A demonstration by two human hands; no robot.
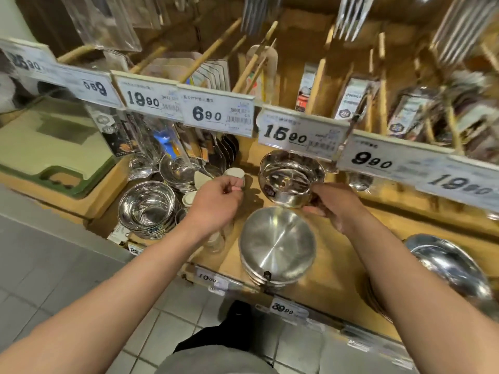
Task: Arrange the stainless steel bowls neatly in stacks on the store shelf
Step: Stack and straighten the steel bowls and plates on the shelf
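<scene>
My right hand (pixel 333 205) grips a shiny steel bowl (pixel 290 178) by its right side and holds it above the wooden shelf (pixel 332 282), tilted toward me. Just below it sits a stack of wide matte steel bowls (pixel 278 247) near the shelf's front edge. My left hand (pixel 218 202) hovers left of the held bowl with its fingers curled and nothing in them. A stack of polished bowls (pixel 147 209) stands at the left of the shelf, with another stack (pixel 178 168) behind it. At the right edge lies a large shiny bowl (pixel 448 261).
Small white cups (pixel 235 174) stand behind my left hand. Price tags (pixel 216 112) hang on an upper rail right above the held bowl. Packaged utensils (pixel 151 139) and bamboo items fill the back. A green tray (pixel 56 157) lies at left. Grey floor tiles run below.
</scene>
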